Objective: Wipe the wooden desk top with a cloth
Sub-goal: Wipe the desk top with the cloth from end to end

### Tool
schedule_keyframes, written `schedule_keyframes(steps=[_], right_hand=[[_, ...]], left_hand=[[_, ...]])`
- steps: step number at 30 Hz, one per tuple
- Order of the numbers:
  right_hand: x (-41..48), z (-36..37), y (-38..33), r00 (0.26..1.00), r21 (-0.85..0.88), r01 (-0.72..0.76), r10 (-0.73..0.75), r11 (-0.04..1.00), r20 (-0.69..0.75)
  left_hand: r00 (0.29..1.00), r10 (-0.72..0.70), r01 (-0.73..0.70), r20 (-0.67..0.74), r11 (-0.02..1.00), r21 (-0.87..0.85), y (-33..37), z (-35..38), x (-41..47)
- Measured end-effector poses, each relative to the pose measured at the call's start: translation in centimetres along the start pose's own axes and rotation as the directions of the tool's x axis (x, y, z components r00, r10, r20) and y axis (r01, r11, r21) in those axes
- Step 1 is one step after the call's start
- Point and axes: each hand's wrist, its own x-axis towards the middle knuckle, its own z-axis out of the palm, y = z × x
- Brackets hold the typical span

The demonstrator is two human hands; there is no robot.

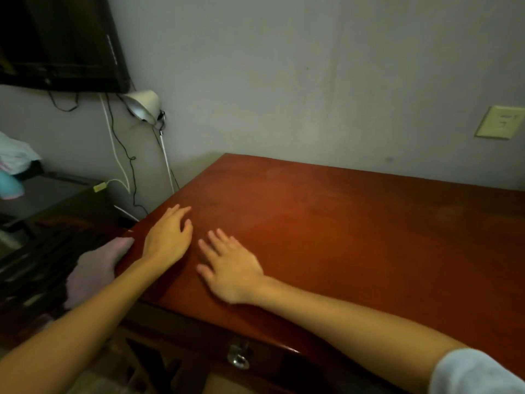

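The reddish wooden desk top [355, 231] fills the right and middle of the view. My left hand [169, 237] lies flat on it near its left edge, fingers spread and straight. My right hand [230, 265] lies flat beside it, a little nearer to me, fingers spread toward the upper left. Neither hand holds anything. A pale pinkish cloth [96, 268] hangs over the desk's left edge, just left of my left forearm, apart from both hands.
A drawer with a metal knob [238, 356] sits below the desk's front edge. A desk lamp [143, 105] and cables [125, 155] hang at the wall left of the desk. A dark screen [62, 41] is mounted upper left. A wall plate [500, 122] is at right.
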Motion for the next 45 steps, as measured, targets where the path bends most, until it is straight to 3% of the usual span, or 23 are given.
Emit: schedule_keyframes(steps=[3, 6, 10, 12, 15, 17, 18, 21, 24, 27, 33, 36, 41, 45], right_hand=[[-1.2, 0.5, -3.0, 0.990, 0.048, 0.139, -0.139, 0.989, 0.005], [-2.7, -0.2, -2.2, 0.961, 0.097, 0.273, -0.276, 0.957, 0.015], [-6.5, -1.3, -0.4, 0.811, 0.124, 0.576, -0.584, 0.808, 0.041], [-7.7, -2.2, 1.0, 0.795, 0.244, 0.580, -0.606, 0.777, 0.040], [-7.4, -3.7, 6.5, 0.932, 0.403, 0.348, -0.360, 0.847, -0.048], [-7.2, -4.6, 12.9, 0.990, 0.450, 0.095, -0.039, 0.888, -0.133], [-7.4, -5.1, 16.7, 0.976, 0.484, -0.050, 0.146, 0.874, -0.161], [-8.5, -6.7, 27.9, 0.777, 0.347, -0.474, 0.570, 0.809, -0.266], [-9.3, -7.7, 35.6, 0.528, 0.200, -0.796, 0.816, 0.572, -0.233], [-6.3, -7.3, 36.1, 0.498, 0.044, -0.859, 0.852, 0.510, -0.159], [4.8, -4.5, 22.7, 0.819, -0.031, -0.572, 0.569, 0.819, -0.071], [8.8, -2.6, 14.4, 0.928, -0.006, -0.373, 0.373, 0.928, -0.008], [10.2, -0.6, 2.0, 0.997, 0.029, -0.040, 0.038, 0.999, 0.066], [6.8, 0.8, -5.4, 0.965, 0.038, 0.241, -0.243, 0.970, 0.099]], left_hand=[[0.999, -0.007, 0.007, -0.046, 1.000, 0.002, -1.4, -2.0, 0.1], [1.000, 0.008, -0.009, 0.014, 1.000, 0.005, -1.3, -1.8, 0.0], [0.990, 0.056, -0.064, 0.127, 0.996, 0.057, 0.4, 0.5, 1.2], [0.983, 0.058, -0.074, 0.175, 0.994, 0.086, 1.1, 1.6, 2.3], [0.972, 0.044, -0.072, 0.232, 0.991, 0.115, 1.4, 2.9, 4.2], [0.967, 0.033, -0.070, 0.253, 0.988, 0.138, 1.0, 3.5, 5.1], [0.965, 0.030, -0.072, 0.261, 0.986, 0.153, 0.8, 3.7, 5.4], [0.968, 0.036, -0.093, 0.248, 0.971, 0.221, -0.2, 4.0, 6.5], [0.969, 0.034, -0.103, 0.243, 0.955, 0.277, -1.2, 4.2, 7.1], [0.956, 0.014, -0.100, 0.294, 0.955, 0.280, -1.7, 4.1, 7.3], [0.951, -0.001, -0.100, 0.311, 0.946, 0.309, -2.6, 1.7, 6.6], [0.956, -0.043, -0.066, 0.291, 0.933, 0.355, -4.3, -0.9, 5.2], [0.961, -0.154, 0.054, 0.228, 0.918, 0.393, -7.7, -4.9, 1.9], [0.935, -0.263, 0.157, 0.236, 0.909, 0.386, -8.9, -5.3, -0.4]])
